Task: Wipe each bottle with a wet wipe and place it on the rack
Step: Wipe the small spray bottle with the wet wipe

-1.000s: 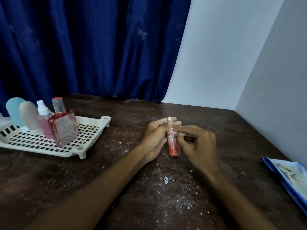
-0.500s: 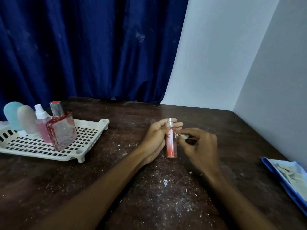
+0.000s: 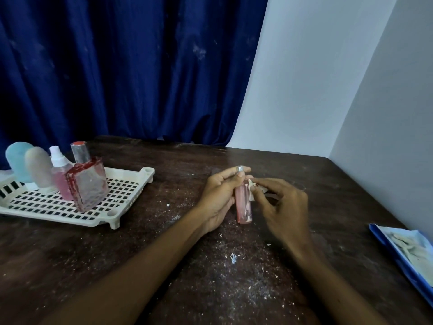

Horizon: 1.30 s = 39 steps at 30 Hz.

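A slim pink bottle [image 3: 243, 205] with a silver cap stands upright at the middle of the table. My left hand [image 3: 218, 198] grips its upper part, thumb near the cap. My right hand [image 3: 283, 207] pinches a small crumpled scrap of white wipe [image 3: 251, 184] against the bottle's right side. At the left, the white slotted rack [image 3: 126, 195] holds several bottles: a square red-tinted one [image 3: 87, 184], a pink spray bottle [image 3: 59, 172] and two frosted rounded ones [image 3: 37, 170].
A blue pack of wet wipes [image 3: 407, 252] lies at the table's right edge. White crumbs and dust [image 3: 232, 256] litter the dark wooden table between my arms. A blue curtain hangs behind; white walls close the right side.
The bottle has been turned in my left hand, so its printed label no longer faces me. My right hand keeps the wipe scrap at its side.
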Each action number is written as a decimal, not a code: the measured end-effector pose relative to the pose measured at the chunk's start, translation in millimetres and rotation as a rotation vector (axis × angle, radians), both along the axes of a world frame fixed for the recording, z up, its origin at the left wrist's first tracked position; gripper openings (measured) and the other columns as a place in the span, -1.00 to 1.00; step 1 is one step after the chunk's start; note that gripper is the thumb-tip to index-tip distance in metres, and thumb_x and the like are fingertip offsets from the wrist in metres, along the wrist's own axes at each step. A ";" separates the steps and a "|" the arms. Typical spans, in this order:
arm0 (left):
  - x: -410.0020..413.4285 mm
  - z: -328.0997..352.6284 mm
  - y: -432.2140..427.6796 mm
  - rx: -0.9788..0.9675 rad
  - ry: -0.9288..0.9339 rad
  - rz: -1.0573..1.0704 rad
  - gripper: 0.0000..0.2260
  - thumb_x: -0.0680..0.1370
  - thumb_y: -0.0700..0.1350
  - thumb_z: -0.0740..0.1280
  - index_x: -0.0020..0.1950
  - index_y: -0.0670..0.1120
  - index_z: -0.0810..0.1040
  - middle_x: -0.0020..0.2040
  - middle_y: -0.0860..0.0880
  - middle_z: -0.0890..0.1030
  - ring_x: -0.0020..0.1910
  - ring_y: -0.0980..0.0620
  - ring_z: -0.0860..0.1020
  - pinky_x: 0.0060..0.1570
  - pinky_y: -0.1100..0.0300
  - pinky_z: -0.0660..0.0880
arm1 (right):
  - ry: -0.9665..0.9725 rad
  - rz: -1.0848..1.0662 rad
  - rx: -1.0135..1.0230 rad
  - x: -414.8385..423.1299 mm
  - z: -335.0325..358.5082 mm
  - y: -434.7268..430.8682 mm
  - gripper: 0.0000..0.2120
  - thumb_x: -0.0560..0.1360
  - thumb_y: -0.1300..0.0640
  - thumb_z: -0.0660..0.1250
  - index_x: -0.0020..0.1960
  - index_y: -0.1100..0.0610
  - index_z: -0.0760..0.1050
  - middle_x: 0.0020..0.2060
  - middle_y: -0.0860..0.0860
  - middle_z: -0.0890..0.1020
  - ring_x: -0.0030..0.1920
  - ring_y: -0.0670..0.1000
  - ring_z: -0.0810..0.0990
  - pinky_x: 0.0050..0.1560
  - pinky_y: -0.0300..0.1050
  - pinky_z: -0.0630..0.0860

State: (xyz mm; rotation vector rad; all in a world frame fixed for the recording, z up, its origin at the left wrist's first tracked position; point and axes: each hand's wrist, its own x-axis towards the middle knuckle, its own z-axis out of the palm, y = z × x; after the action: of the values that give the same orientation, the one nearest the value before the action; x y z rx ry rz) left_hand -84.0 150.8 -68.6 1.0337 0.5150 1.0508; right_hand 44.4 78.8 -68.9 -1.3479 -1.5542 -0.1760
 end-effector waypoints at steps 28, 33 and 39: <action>2.0 -1.5 2.5 -0.045 0.009 -0.037 -0.72 0.71 -0.21 0.06 0.26 -0.27 0.50 0.20 -0.23 0.64 0.15 -0.12 0.64 0.30 -0.10 0.49 | -0.023 0.073 0.005 -2.1 -2.8 1.1 -0.72 0.45 0.24 0.48 0.11 -0.01 0.67 -0.05 -0.20 0.63 -0.08 -0.28 0.61 -0.04 -0.45 0.53; 2.3 -5.5 1.1 0.003 0.063 0.020 -0.76 0.65 -0.13 0.26 0.26 -0.16 0.58 0.15 -0.18 0.62 0.13 -0.08 0.62 0.28 -0.06 0.52 | -0.027 0.086 0.003 -0.5 -4.1 2.2 -0.79 0.47 0.18 0.47 0.09 0.04 0.67 -0.06 -0.13 0.68 -0.08 -0.24 0.64 -0.05 -0.30 0.59; -3.0 -4.2 3.7 0.016 0.109 0.039 -0.78 0.58 -0.14 0.37 0.22 -0.10 0.63 0.09 -0.16 0.70 0.05 -0.03 0.67 0.16 0.00 0.59 | 0.008 0.078 -0.015 -0.5 -1.4 2.3 -0.66 0.53 0.20 0.41 0.28 0.00 0.59 0.00 -0.18 0.64 -0.02 -0.26 0.61 0.00 -0.40 0.52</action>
State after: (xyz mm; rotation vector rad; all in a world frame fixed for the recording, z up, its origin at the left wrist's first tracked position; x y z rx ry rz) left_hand -87.0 154.5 -72.8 1.1030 0.6185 1.0380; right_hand 44.0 81.0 -70.3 -1.2961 -1.6009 -0.1110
